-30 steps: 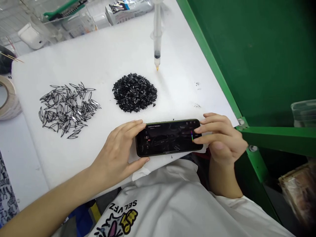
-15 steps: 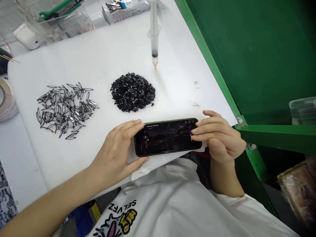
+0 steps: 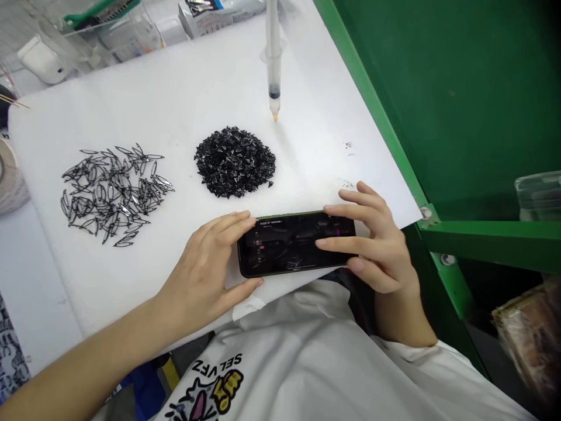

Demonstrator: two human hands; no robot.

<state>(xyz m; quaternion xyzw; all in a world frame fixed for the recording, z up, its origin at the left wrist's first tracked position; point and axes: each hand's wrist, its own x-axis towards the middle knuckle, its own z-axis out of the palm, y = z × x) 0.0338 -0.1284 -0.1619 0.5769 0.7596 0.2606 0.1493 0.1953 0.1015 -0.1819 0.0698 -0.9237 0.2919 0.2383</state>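
Note:
A smartphone (image 3: 289,245) lies sideways in front of me at the near edge of the white foam board, its dark screen facing up. My left hand (image 3: 210,257) grips the phone's left end, fingers at the top corner and thumb at the bottom. Over the phone's right half is my right hand (image 3: 372,240), its fingers spread and the index fingertip at the screen. Beyond the phone sits a heap of small shiny black pointed pieces (image 3: 235,162). Farther left lie scattered thin black leaf-shaped loops (image 3: 116,193).
A syringe (image 3: 274,76) with a yellowish tip points toward me at the board's far side. A roll of tape (image 3: 11,181) is at the left edge. Clear plastic boxes (image 3: 118,41) stand at the back left. Green metal framing (image 3: 372,105) borders the board's right side.
My right hand has moved left over the screen, and its fingers have spread apart. The left hand still grips the phone. The view has shifted slightly.

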